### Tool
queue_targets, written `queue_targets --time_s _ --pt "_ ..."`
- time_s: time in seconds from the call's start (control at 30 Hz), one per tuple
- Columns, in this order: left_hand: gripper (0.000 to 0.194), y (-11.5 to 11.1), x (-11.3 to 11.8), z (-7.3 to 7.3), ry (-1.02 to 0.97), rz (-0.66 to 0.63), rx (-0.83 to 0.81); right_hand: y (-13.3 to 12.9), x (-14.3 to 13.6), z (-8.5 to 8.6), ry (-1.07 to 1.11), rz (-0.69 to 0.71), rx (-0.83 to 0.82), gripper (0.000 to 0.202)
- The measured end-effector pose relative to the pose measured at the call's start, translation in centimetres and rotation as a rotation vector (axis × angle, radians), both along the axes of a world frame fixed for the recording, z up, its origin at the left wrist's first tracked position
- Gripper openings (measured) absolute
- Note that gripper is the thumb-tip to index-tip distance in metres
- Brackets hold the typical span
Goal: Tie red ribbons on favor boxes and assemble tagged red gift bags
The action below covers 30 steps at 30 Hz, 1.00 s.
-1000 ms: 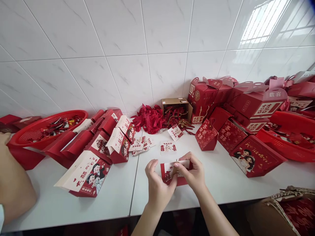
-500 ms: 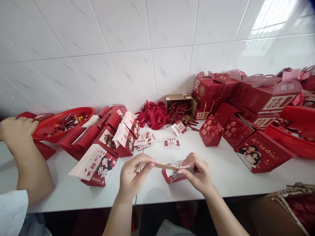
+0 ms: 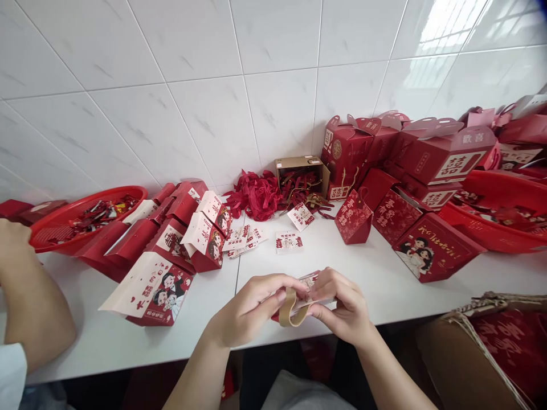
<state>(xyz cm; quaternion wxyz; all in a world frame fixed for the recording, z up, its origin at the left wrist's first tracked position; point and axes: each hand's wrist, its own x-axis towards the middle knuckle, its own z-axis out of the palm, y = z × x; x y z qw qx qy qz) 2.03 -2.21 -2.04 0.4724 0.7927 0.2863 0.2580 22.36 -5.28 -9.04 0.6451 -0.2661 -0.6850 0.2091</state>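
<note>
My left hand (image 3: 256, 307) is closed on a gold ribbon (image 3: 289, 312), which bends into a loop below its fingers. My right hand (image 3: 344, 304) pinches the same ribbon from the other side, beside a pale printed card partly hidden by the fingers. Under both hands is a small red box (image 3: 276, 316), mostly covered. Just beyond them, a white printed card (image 3: 289, 242) and a second card (image 3: 301, 216) lie on the white table (image 3: 213, 310).
Red gift boxes (image 3: 171, 290) stand at left, by a red basket (image 3: 47, 230) of wrapped sweets. Behind are a red ribbon pile (image 3: 256, 196) and a small carton (image 3: 294, 164). More boxes (image 3: 436, 250) rise at right. Another person's arm (image 3: 34, 290) rests at far left.
My left hand has moved in toward my right hand, and the ribbon that was stretched straight between them now curves into a loop. The view has shifted slightly right.
</note>
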Motion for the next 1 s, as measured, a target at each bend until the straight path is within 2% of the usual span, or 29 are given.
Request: queue_targets --time_s 0.1,0.2,0.3,0.37,0.47,0.53,0.77,1.0 --pt "0.038 -0.1 -0.4 -0.6 -0.076 0.012 0.012 0.0 0.1 -0.2 0.015 -0.018 -0.022 0.010" --pt "0.036 -0.3 0.0 -0.9 -0.006 0.063 0.191 0.0 0.0 -0.2 0.010 -0.018 -0.025 0.011" --pt "0.028 -0.7 1.0 -1.1 0.058 0.179 0.332 0.0 -0.2 -0.1 0.027 -0.012 -0.038 0.012" --pt "0.026 -0.9 1.7 -1.4 -0.014 0.249 0.235 0.0 -0.3 0.0 0.047 -0.021 -0.056 0.014" --pt "0.021 -1.0 2.3 -1.9 -0.160 0.293 -0.044 0.1 -0.3 0.2 0.056 -0.025 -0.077 0.016" --pt "0.018 -0.9 2.4 -2.2 -0.192 0.335 -0.135 0.1 -0.4 0.2 0.053 -0.018 -0.091 0.017" --pt "0.010 -1.0 2.5 -2.7 -0.264 0.375 -0.146 0.0 -0.4 0.0 0.072 -0.012 -0.154 0.019" --pt "0.010 -1.2 2.0 -2.7 -0.331 0.239 -0.146 -0.1 -0.3 -0.2 0.065 -0.006 -0.150 0.020"
